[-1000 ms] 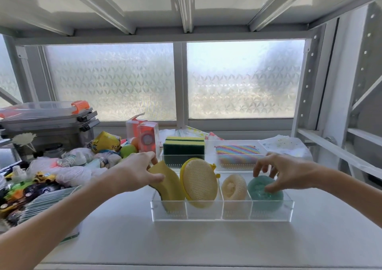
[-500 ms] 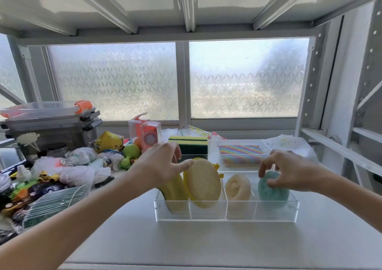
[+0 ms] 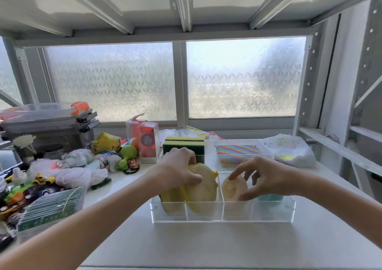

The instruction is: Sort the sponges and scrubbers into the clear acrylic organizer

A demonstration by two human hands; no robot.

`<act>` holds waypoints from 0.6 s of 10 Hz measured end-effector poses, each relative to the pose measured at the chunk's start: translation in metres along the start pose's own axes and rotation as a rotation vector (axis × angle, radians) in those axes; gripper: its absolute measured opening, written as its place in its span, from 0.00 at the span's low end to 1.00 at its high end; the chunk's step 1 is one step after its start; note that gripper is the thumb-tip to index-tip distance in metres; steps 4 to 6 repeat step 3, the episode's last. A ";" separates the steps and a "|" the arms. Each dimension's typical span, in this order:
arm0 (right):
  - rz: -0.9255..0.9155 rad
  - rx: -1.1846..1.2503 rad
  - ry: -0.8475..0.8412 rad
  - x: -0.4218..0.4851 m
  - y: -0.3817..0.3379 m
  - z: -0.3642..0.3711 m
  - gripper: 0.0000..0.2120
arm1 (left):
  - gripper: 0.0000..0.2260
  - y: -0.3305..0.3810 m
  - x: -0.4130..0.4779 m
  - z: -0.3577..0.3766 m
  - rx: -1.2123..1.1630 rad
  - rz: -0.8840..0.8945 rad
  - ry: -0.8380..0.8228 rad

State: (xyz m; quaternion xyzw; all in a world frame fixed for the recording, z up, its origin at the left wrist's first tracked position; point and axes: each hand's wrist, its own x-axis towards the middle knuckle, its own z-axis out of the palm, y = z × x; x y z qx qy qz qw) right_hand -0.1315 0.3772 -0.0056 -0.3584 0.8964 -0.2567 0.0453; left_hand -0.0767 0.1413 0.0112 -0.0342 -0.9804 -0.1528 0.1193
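The clear acrylic organizer (image 3: pixel 268 215) sits on the white shelf in front of me. Its front row holds a yellow sponge (image 3: pixel 172 197), a yellow mesh scrubber (image 3: pixel 203 189), a cream round scrubber (image 3: pixel 233 188) and a teal scrubber (image 3: pixel 270 197). The back row holds green-and-yellow sponges (image 3: pixel 186 144) and a rainbow-striped sponge (image 3: pixel 235 150). My left hand (image 3: pixel 177 170) grips the top of the yellow mesh scrubber. My right hand (image 3: pixel 266 178) pinches the cream round scrubber between thumb and fingers and hides most of the teal one.
A heap of toys, bottles and white net bags (image 3: pixel 68 170) fills the shelf on the left, with a clear bin of packets (image 3: pixel 49 209) at the near left. Orange boxes (image 3: pixel 147 143) stand behind. A white cloth (image 3: pixel 289 152) lies at the back right. Shelf uprights rise on the right.
My left hand moved right from the yellow sponge onto the yellow mesh scrubber. My right hand left the teal scrubber and shifted left onto the cream round scrubber.
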 end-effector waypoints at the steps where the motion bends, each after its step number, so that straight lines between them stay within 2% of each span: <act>1: -0.009 0.003 -0.014 0.001 0.002 0.000 0.24 | 0.20 -0.005 0.003 0.005 -0.012 0.015 0.004; 3: -0.013 0.034 -0.005 -0.004 -0.001 0.000 0.19 | 0.23 -0.010 -0.002 -0.004 -0.126 -0.009 -0.126; 6: -0.013 0.034 -0.005 -0.004 -0.001 0.000 0.19 | 0.23 -0.010 -0.002 -0.004 -0.126 -0.009 -0.126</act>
